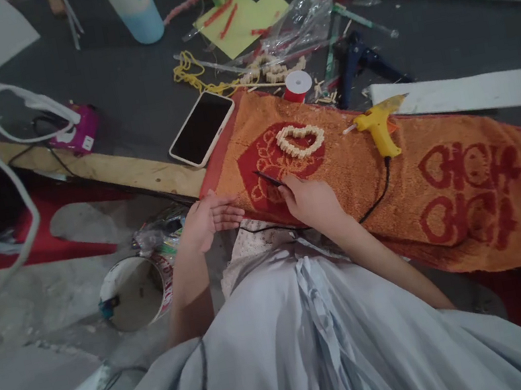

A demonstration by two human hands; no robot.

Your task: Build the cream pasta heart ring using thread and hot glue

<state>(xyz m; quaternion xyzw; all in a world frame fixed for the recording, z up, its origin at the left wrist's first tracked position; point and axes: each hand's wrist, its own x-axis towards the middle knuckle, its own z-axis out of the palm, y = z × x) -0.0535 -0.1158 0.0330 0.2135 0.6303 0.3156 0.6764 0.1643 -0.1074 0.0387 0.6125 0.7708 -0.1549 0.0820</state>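
Note:
My right hand (309, 198) is closed around a slim, dark pointed tool (268, 179); its tip points to the upper left over the orange and red towel (364, 183). The tool's exact kind cannot be made out. My left hand (209, 221) lies at the towel's near left edge, fingers stretched out, holding nothing. Just beyond the tool, a heart-shaped ring of pale wooden pieces (301, 140) rests on the towel's red patch. To its right lies a yellow glue gun (378, 127), its black cord running back toward me.
A phone (202, 128) and a red thread spool (296, 86) lie by the towel's far edge. Behind are yellow paper (231, 28), crumpled clear plastic (304, 16), a dark blue tool (363, 66) and a bottle (134, 9). Below left stands a bucket (132, 291); a purple socket (77, 130) has white cable.

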